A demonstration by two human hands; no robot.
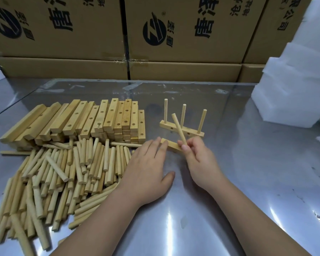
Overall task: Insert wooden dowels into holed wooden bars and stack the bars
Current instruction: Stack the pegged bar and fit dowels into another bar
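My right hand (pixel 196 157) is pinching a tilted dowel (pixel 178 129) (it could jam); my flat left hand (pixel 148 163) is touching the bar (pixel 172 145).

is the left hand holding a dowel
No, the left hand lies flat touching a bar; the right hand pinches the dowel.

1. The loose bar (pixel 171 145) shows only its left part; the right hand (pixel 194 156) covers the rest.
2. The dowel (pixel 179 129) ends hidden among that hand's fingers.
3. The dowel pile (pixel 54 174) runs off the near edge.
4. The boxes (pixel 183 34) are cut off at the far edge, and the white foam (pixel 294 89) on the right.
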